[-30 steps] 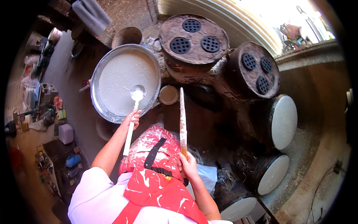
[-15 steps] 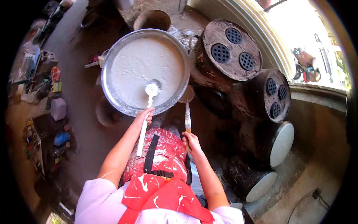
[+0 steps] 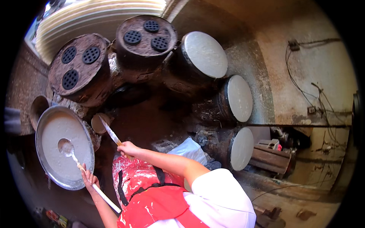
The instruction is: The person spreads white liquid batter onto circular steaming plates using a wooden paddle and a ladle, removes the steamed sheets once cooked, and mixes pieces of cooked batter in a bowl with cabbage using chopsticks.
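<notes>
One ladle (image 3: 100, 192) is gripped, lower left, aimed up-left over the basin (image 3: 38, 148) by the nearer left hand (image 3: 89, 178); one blade (image 3: 110, 131), slanting up-left, is clasped by the right hand (image 3: 128, 149).

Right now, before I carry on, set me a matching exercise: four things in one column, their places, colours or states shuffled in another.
1. Ladle
2. Long blade
3. Apron
4. Basin

A. Red, splashed with white
B. In the right hand
C. Silver-coloured, containing white liquid
D. In the left hand

Pairs: 1-D, 2-B, 3-A, 4-C
</notes>
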Available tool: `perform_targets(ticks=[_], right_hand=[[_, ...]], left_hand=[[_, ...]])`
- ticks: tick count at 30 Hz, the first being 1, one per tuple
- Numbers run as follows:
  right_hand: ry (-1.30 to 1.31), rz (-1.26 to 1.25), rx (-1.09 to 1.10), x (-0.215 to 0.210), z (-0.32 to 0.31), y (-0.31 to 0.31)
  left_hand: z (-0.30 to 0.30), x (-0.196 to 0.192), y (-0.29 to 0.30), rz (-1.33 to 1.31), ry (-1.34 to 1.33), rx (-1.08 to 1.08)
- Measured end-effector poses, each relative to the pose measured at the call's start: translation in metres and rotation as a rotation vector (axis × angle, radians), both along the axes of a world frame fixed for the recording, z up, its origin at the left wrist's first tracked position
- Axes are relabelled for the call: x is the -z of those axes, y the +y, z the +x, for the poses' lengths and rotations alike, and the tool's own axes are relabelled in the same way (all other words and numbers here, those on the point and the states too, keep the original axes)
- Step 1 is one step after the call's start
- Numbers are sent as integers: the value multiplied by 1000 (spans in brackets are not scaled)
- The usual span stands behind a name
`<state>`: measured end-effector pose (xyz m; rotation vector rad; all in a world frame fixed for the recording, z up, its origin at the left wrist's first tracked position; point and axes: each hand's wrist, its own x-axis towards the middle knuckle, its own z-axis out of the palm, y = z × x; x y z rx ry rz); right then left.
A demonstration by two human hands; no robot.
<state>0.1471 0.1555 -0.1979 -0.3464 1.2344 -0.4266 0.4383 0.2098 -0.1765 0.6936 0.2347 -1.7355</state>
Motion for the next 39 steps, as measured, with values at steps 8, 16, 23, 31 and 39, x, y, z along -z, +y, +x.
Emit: perform_targets(ticks=[8,16,23,31,39], right_hand=[[23,25,124,-4,-48,45],[-7,6,88,0,-60,44],[-21,10,-1,4,-53,44],[-11,22,-6,0,-46,43],[31,8,31,-1,-52,55]], left_hand=[[4,66,-19,191,96,155],[-24,83,-35,301,44,15],[-12,75,-25,219,50,43],[1,78,-24,210,152,29],[-6,84,-14,230,168,9]])
